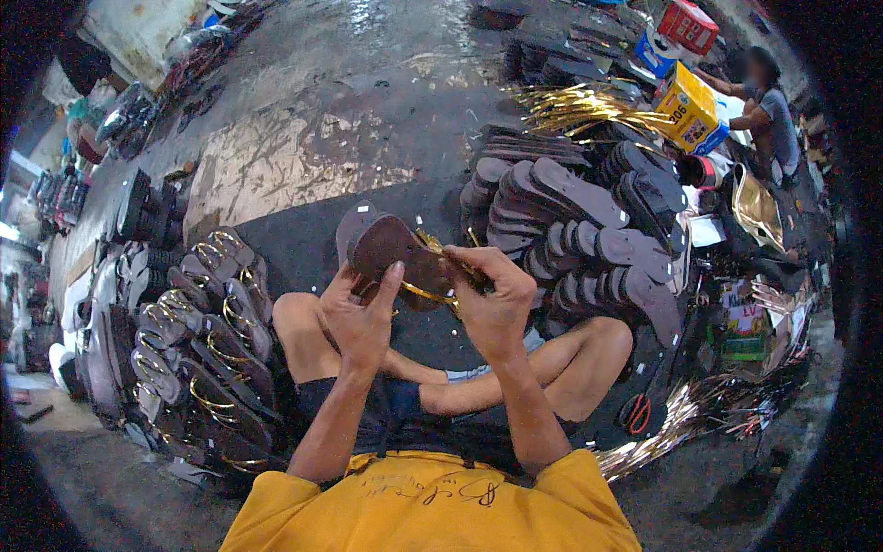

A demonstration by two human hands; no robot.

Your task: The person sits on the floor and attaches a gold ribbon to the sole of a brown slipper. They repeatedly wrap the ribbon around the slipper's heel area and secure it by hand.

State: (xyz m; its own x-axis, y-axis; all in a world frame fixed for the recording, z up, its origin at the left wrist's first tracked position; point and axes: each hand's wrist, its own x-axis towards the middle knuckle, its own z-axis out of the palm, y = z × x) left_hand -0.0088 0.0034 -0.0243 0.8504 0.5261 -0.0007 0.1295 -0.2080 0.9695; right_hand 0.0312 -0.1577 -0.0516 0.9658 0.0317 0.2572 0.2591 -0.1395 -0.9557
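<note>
Above my crossed legs I hold a pair of brown sandal soles (391,250), one partly behind the other. My left hand (366,308) is closed round their left part, its thumb pressed on the near sole. At their right end my right hand (493,293) pinches, with gold straps (429,241) showing beside its fingers. A gold strap also loops below the soles, between the hands. What exactly lies under my right fingertips is hard to make out.
Strapped sandals (207,340) lie in rows on my left. On my right stand rows of bare brown soles (575,198), with orange-handled scissors (635,414) and loose gold strips (676,419) nearer. Beyond are gold straps (589,109), a yellow box (690,106) and another person (771,120).
</note>
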